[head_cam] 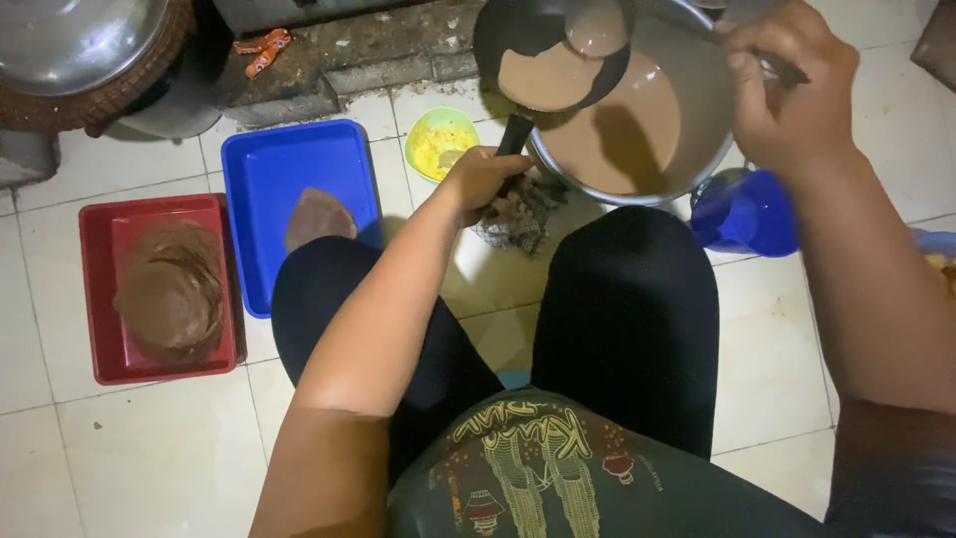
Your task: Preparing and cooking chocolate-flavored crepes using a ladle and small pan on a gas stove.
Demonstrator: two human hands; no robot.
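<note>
Floor (149, 458): pale square tiles with dark joints, spread under everything.
Metal pot (712, 120): far right of centre, round and shiny, partly filled with smooth brown batter (617, 134).
Red tray (100, 299): left side, rectangular, holding a stack of thin brown rounds (171, 291).
Blue tray (289, 164): just right of the red tray and a little farther off, rectangular, with one thin brown round (319, 216) lying in its near right part.
Black pan (543, 55): held tilted over the far left rim of the pot, with a thin layer of batter covering part of its inside.
Blue jug (745, 211): on the floor at the near right edge of the pot, partly hidden by the right forearm.
Left hand (483, 181): closed around the dark handle (515, 133) of the pan, together with a rough grey-brown cloth (518, 214) that hangs below the fist.
Right hand (787, 90): over the far right of the pot, fingers curled tight around the thin stem of a ladle.
Ladle (596, 25): its bowl, full of batter, sits just above the pan.
Yellow bowl (440, 141): small, on the floor between the blue tray and the pot, with pale yellow contents.
</note>
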